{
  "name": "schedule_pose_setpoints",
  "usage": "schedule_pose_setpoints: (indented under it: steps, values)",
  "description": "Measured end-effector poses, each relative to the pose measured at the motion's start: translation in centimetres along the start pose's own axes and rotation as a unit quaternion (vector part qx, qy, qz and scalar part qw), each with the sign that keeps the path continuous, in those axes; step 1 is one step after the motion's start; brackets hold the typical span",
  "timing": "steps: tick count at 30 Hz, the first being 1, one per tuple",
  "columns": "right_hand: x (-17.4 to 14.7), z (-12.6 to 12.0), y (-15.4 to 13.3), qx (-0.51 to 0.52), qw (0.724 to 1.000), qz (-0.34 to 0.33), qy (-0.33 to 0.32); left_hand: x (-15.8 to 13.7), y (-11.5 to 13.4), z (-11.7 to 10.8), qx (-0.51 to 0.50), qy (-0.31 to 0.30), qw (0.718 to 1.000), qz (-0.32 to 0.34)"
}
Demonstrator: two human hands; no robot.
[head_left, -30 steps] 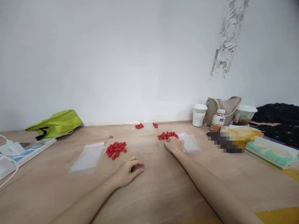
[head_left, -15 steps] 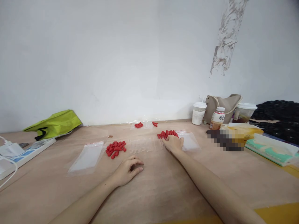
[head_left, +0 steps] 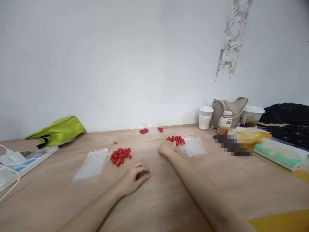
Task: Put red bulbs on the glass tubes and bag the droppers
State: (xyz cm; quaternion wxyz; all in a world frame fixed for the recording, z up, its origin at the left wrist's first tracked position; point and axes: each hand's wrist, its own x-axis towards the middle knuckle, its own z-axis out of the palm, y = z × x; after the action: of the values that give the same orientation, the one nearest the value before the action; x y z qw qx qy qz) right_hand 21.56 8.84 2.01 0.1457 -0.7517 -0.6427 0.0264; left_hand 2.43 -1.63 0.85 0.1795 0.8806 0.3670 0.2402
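Note:
My left hand (head_left: pixel 135 178) rests on the table with its fingers loosely curved, thumb apart, holding nothing. A loose pile of red rubber bulbs (head_left: pixel 120 156) lies just beyond it. My right hand (head_left: pixel 167 148) is at the right end of a row of thin clear tubes (head_left: pixel 146 152), fingers drawn together; its fingertips are mostly hidden, so what they hold does not show. Right beside that hand, clear droppers with red bulbs (head_left: pixel 180 140) lie side by side, their tubes partly over a clear zip bag (head_left: pixel 194 147). Another zip bag (head_left: pixel 91 166) lies left of the loose pile.
Two small groups of red pieces (head_left: pixel 144 130) lie on clear plastic by the wall. At left are a green bag (head_left: pixel 58 129) and a power strip (head_left: pixel 33 161). At right stand a white-lidded cup (head_left: pixel 205 118), a bottle (head_left: pixel 224 123), a grey bag (head_left: pixel 231 108) and a tissue pack (head_left: pixel 277 154).
My right hand has moved left from the red-bulbed droppers to the end of the clear tube row, uncovering the droppers' tubes. My left hand has stayed nearly still.

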Motion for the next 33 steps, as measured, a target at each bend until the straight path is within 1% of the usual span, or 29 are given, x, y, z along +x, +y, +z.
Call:
schedule_pose_setpoints:
  steps: [4,7,8,10,12,13,15,17,18,20,24,29,31,33]
  values:
    - [-0.4,0.0,-0.4,-0.003,1.000,-0.003,-0.003,-0.1,0.2,0.1,0.007,0.001,1.000,-0.001]
    - [-1.4,-1.0,-0.4,0.000,1.000,-0.010,0.024,-0.1,0.1,0.3,0.009,0.011,1.000,-0.002]
    - [-2.0,-1.5,-0.1,0.001,0.999,-0.015,0.046,-0.1,-0.1,0.3,0.017,0.022,1.000,-0.007]
    - [-3.4,-2.5,0.8,0.010,0.992,-0.042,0.118,0.0,-0.7,0.0,0.062,0.073,0.995,-0.020]
    - [-5.2,-3.0,2.4,0.035,0.965,-0.118,0.231,0.2,-1.5,-0.7,0.149,0.148,0.977,-0.039]
    - [-6.1,-2.9,3.4,0.048,0.951,-0.159,0.260,0.4,-2.1,-1.2,0.199,0.179,0.962,-0.052]
    - [-7.8,-2.4,5.7,0.058,0.931,-0.238,0.269,0.7,-3.1,-2.0,0.284,0.211,0.932,-0.081]
    - [-9.1,-1.5,7.6,0.061,0.917,-0.301,0.255,0.9,-4.1,-2.6,0.336,0.214,0.912,-0.095]
    - [-9.5,-1.1,8.4,0.068,0.913,-0.318,0.247,1.0,-4.4,-2.7,0.354,0.213,0.906,-0.097]
    - [-10.0,-0.6,9.3,0.090,0.910,-0.325,0.241,1.2,-5.0,-2.8,0.376,0.208,0.898,-0.096]
    - [-10.1,-0.5,9.3,0.129,0.912,-0.301,0.246,1.4,-5.4,-2.8,0.377,0.193,0.902,-0.086]
    - [-9.7,-0.2,9.3,0.150,0.907,-0.305,0.248,1.5,-4.9,-2.8,0.362,0.191,0.910,-0.065]
    - [-9.6,-0.2,9.6,0.160,0.903,-0.307,0.256,1.3,-4.3,-2.5,0.315,0.207,0.926,-0.033]
    - [-9.5,-0.2,10.0,0.170,0.899,-0.312,0.257,0.8,-3.4,-2.0,0.220,0.207,0.953,0.033]
